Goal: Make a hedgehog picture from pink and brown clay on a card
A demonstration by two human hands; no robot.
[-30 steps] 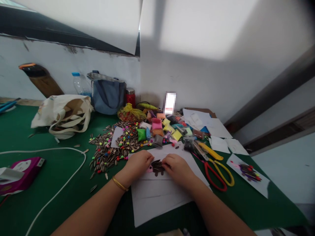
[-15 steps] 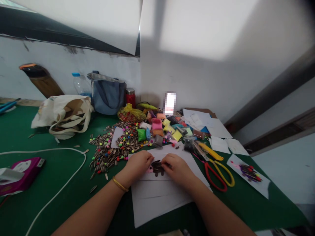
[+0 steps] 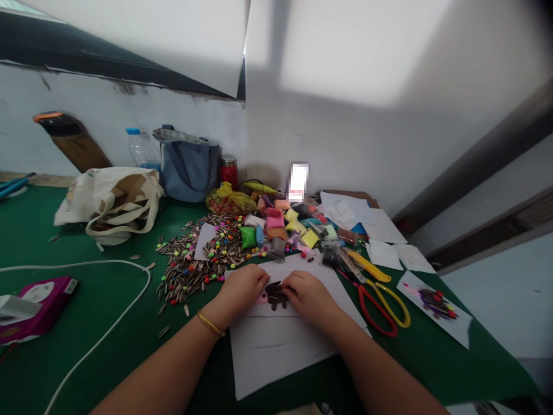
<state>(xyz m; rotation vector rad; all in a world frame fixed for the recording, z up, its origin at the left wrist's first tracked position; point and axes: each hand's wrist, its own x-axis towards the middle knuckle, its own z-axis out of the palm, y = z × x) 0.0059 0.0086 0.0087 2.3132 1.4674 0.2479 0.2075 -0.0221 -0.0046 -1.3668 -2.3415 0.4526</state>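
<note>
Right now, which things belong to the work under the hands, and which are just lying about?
In the work: left hand, right hand, dark seed cluster, white paper sheet, loose sunflower seeds.
Lying about: canvas tote bag, blue bag, water bottle, white cable.

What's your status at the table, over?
Left hand, right hand at dark seed shape on white paper. Seed pile left, scissors right, neither blocking.

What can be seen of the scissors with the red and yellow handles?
The scissors lie flat on the green tabletop, beside the white paper. One finger loop is red, the other yellow, both glossy and plastic-looking, and they sit apart. The blades are hard to make out, next to a yellow utility knife. The right hand is near but not touching them.
</note>
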